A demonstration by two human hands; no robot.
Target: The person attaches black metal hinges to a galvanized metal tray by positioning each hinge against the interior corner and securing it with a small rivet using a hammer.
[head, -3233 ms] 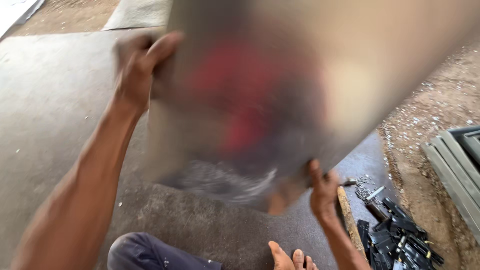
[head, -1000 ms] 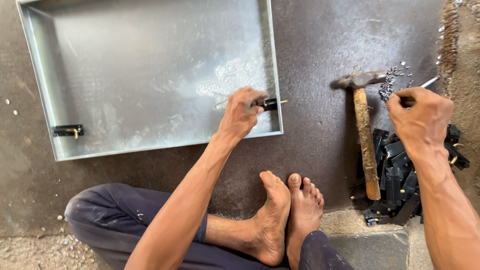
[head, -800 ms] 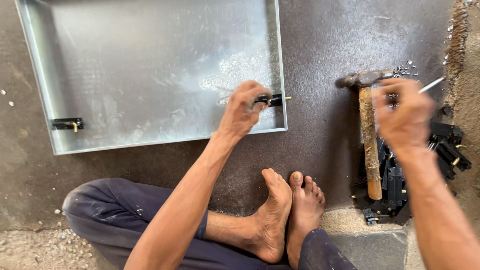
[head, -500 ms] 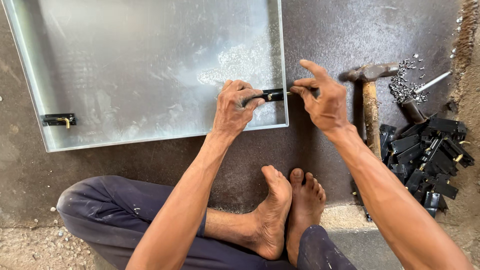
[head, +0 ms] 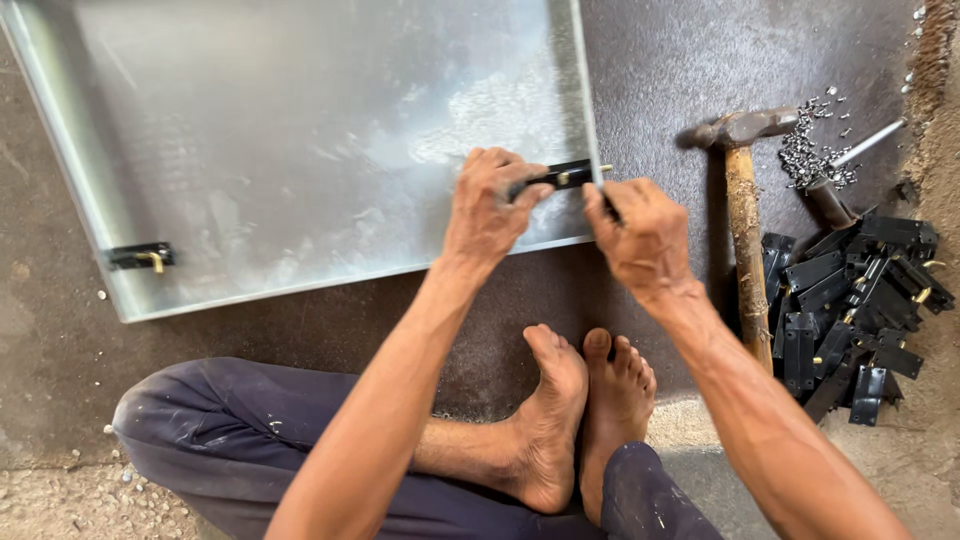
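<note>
Since the frame half a second earlier, the right hand had been drawn in closer against the tray's right rim, and the view had shifted slightly. A small black latch bolt was pinned to the galvanised metal tray by the left hand, its fingers closed on the latch body. The right fingers were pinched narrowly just beside that grip; what they held could not be told. The step in hand was judged to be the positioning of the latch at the rim, and fine alignment seemed to be called for next. The latch's long axis was laid left to right, its brass-tipped end pointed past the rim, away from the left grip. A hammer was lying right of the right hand.
</note>
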